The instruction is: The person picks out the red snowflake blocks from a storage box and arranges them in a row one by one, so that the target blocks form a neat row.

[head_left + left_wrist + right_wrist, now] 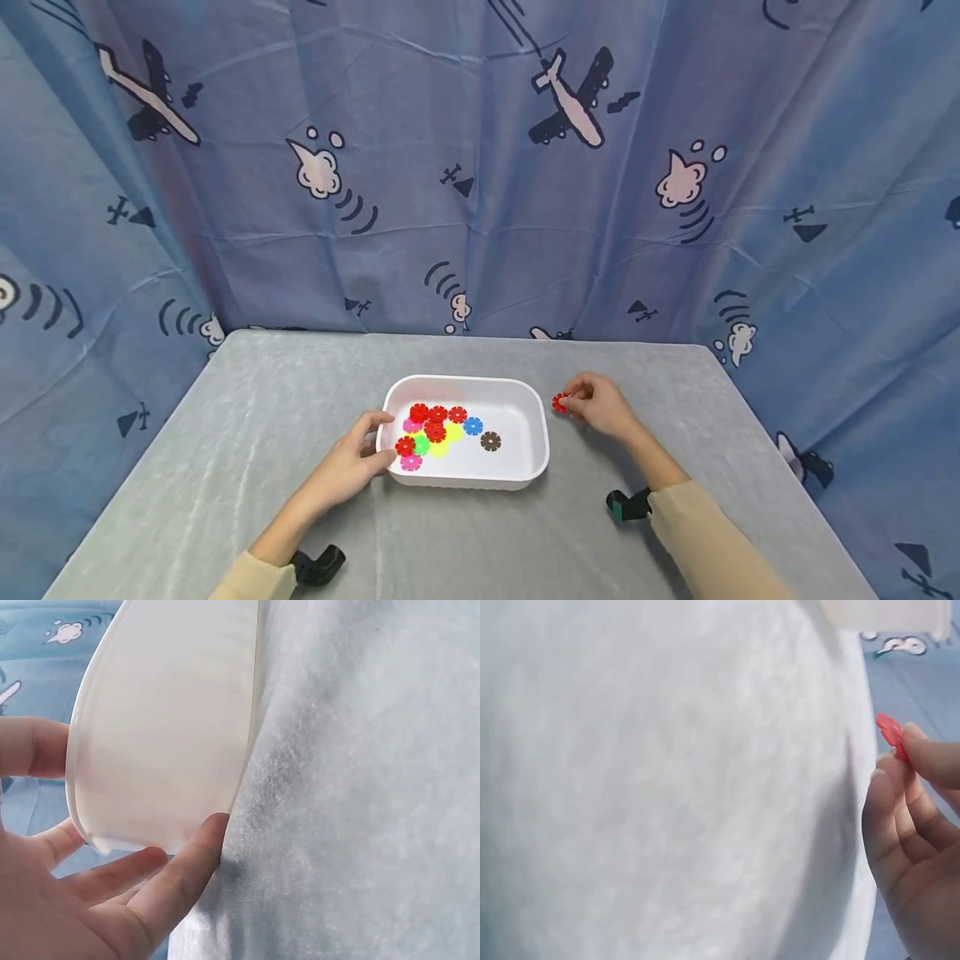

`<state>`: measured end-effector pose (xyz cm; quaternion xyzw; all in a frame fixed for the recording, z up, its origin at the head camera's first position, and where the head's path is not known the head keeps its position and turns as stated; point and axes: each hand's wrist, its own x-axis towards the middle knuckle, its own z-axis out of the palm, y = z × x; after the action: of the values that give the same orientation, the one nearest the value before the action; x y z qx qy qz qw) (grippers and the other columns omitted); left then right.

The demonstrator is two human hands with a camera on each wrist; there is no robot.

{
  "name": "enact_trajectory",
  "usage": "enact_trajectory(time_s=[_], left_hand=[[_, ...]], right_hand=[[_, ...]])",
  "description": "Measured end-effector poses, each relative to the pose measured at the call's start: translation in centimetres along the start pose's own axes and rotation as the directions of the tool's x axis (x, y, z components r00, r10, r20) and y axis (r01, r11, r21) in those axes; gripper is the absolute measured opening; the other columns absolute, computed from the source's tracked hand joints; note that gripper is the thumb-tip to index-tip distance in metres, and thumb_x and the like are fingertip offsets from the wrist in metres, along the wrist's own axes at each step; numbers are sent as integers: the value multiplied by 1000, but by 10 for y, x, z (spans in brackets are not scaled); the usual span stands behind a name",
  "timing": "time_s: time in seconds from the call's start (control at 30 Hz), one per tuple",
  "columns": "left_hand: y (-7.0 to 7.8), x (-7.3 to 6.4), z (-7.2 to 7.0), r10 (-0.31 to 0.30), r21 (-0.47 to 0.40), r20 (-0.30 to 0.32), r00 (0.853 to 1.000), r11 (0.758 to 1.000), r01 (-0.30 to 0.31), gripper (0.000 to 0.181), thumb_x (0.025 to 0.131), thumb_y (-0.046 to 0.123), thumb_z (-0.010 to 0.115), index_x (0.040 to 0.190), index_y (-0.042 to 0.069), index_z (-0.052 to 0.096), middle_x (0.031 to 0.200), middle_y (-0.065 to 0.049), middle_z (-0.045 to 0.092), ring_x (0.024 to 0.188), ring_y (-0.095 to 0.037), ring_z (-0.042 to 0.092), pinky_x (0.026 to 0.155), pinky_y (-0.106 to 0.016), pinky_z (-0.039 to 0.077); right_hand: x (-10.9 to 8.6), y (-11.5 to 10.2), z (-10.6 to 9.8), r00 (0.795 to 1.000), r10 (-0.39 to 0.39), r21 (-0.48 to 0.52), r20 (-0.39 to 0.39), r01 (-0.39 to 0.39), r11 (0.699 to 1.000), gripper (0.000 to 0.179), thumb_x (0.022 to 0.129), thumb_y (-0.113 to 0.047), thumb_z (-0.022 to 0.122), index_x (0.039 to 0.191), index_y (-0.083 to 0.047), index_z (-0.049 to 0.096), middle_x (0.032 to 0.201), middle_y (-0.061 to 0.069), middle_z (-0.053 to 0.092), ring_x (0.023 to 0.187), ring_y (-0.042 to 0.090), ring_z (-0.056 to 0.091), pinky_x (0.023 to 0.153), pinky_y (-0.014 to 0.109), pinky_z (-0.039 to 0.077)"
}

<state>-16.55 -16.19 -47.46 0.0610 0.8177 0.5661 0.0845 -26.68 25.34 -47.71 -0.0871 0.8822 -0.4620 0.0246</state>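
Tho nr tray rim (544,429), disc (558,403) apart

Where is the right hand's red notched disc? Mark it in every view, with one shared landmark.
Head: red notched disc right of the white tray, in the right hand.
Left wrist: not in it.
Right wrist: red notched disc towards the right, above mid-height.
Shared landmark: white tray.

I am watching a person's left forearm (288,529) slanting in from the near left of the white tray (519,421), the left hand (347,465) gripping the tray's left end with its thumb and fingers spreading apart. The right forearm (658,460) is reaching in from the tray's near right, and the right hand (600,406) is hovering just past its right end, thumb pinching toward the fingertips.
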Motion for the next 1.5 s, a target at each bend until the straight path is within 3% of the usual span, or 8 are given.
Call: enact_trajectory(time_s=[0.23,0.37,0.57,0.67,0.8,1.13,1.33,1.5], left_hand=[[-1,1,-1,-12,19,7,1000,1000,12,47,95,10,66,139,10,48,149,-22,44,111,-29,64,81,-38,62],[1,1,-3,-1,14,14,1000,1000,1,47,96,10,66,139,10,48,149,-22,44,114,-31,64,81,-39,62],[2,2,-2,7,20,14,1000,1000,-7,46,96,9,66,139,9,48,150,-22,44,115,-32,64,81,-39,62],[2,1,-2,8,23,14,1000,1000,-8,46,96,9,65,139,9,48,149,-22,44,116,-32,64,81,-39,62],[1,1,-2,9,13,14,1000,1000,-9,47,96,9,66,139,9,48,148,-22,45,114,-31,64,81,-39,62],[-3,2,3,6,-16,7,1000,1000,-6,48,96,10,65,141,9,47,147,-23,45,113,-30,64,81,-41,62],[-2,2,3,-5,-12,8,1000,1000,5,48,96,10,65,141,10,47,148,-23,44,111,-29,64,81,-39,62],[-3,3,2,-8,8,9,1000,1000,8,49,96,11,64,142,9,46,147,-23,44,111,-30,64,81,-37,62]], right_hand=[[4,10,5,999,13,-52,37,-11,999,12,91,-3,74,93,2,64,75,9,67,61,16,58,51,26,49],[7,9,6,1000,-18,-127,18,20,992,12,91,-7,75,93,1,66,71,5,63,59,15,54,49,26,45],[8,8,4,996,-83,-268,-25,74,960,10,91,-7,74,94,-1,68,75,4,62,68,16,54,62,30,47],[7,3,4,994,-101,-282,-50,83,956,8,90,-7,74,93,-2,69,77,4,63,68,17,56,63,31,49],[4,-13,1,994,-91,-243,-59,74,967,7,93,-11,73,95,-5,70,82,4,66,70,18,58,61,31,50],[-9,-74,-2,987,-133,-188,-90,114,976,11,96,-19,71,100,-8,72,91,5,69,83,21,62,71,34,52],[-14,-97,15,980,-178,-151,-91,163,975,10,96,-17,72,100,-8,73,91,4,71,80,20,63,68,32,54],[-15,-110,37,983,-170,-125,-76,160,979,11,95,-18,73,101,-9,73,91,2,70,81,18,62,68,32,55]])
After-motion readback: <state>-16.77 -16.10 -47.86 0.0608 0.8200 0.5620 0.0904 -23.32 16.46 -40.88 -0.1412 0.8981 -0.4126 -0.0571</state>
